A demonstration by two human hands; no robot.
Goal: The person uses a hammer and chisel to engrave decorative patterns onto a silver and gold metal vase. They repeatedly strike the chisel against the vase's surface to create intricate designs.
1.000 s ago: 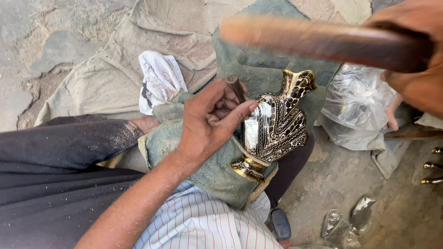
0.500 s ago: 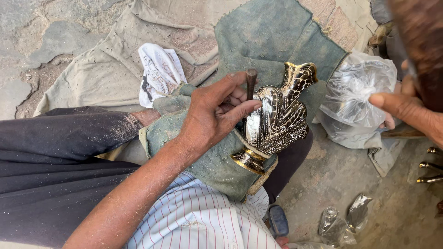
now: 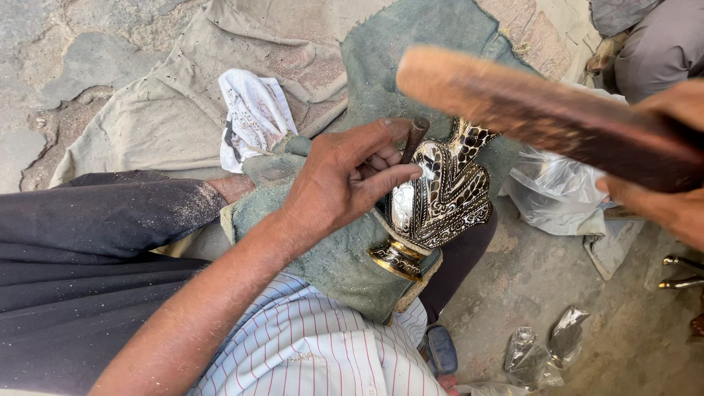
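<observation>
A shiny metal vase (image 3: 440, 194) with black and gold engraved patterns lies tilted on a green cloth (image 3: 330, 257) over my lap. My left hand (image 3: 345, 180) pinches a short dark metal chisel (image 3: 415, 138) with its tip set against the vase's body. My right hand (image 3: 671, 183) grips a long wooden mallet stick (image 3: 528, 114), raised above the vase and blurred at the upper right.
A white patterned rag (image 3: 253, 117) lies on beige sacking (image 3: 183, 95) over the stone floor. A clear plastic bag (image 3: 554, 191) sits right of the vase. Crumpled plastic scraps (image 3: 546, 348) and metal pieces (image 3: 682, 271) lie at lower right. Another person's grey-clad leg (image 3: 660, 37) is top right.
The wooden stick was overhead a second ago, left the view half a second ago, and is back above the vase now. My left hand kept the chisel on the vase.
</observation>
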